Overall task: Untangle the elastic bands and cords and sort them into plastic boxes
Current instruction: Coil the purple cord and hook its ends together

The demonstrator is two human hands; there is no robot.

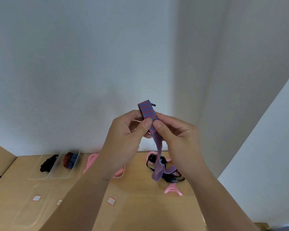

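Nearest the lens, two bare forearms rising from the bottom edge to meet above the counter. Left hand closed, thumb and fingers pinching a red-and-blue striped elastic band just below its folded top; right hand closed too, thumb pressed on the same band from the other side, thumbs almost touching. Band held high in the air, folded over at the top, its long tail hanging slack down to the counter and ending in a loose curl over a black tangle of cords. Probably light, soft and floppy, with stretch along its length; no stiffness to hold a shape, so likely to twist or snag on the black cords if lifted fast. Best taken flat across the width near the fold, then fed hand over hand toward the tail. Far left on the counter, two clear plastic boxes side by side: one with black cords, the next with rolled striped bands. Pink pieces scattered near the tangle, purpose unclear. Sorting judged partly done.
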